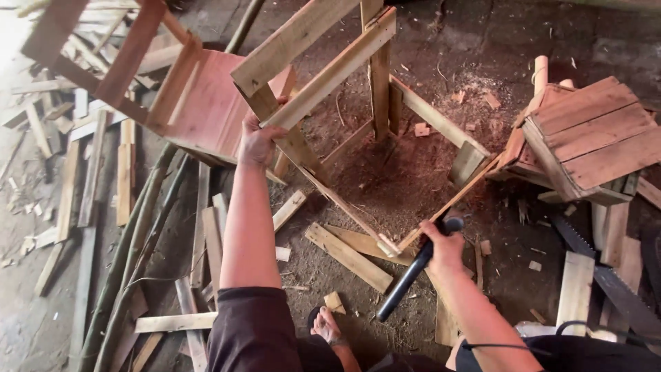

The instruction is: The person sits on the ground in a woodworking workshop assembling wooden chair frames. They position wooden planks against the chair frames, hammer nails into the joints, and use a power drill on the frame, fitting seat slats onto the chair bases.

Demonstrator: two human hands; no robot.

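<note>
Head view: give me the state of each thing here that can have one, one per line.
Wooden frame: unfinished, tilted, open in the middle.
Left hand: gripping the frame's corner.
Right hand: closed around the tool's handle.
Black-handled tool: held, its head at the frame's lower slat.
Finished stool: lying tipped on the ground.
Reddish stool: tipped over.
Handsaw: lying flat, unused.
Scrap boards: loose on the floor.

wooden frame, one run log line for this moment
left hand: grips wooden frame | right hand: holds black-handled tool at frame's lower corner | finished crate: right
</note>
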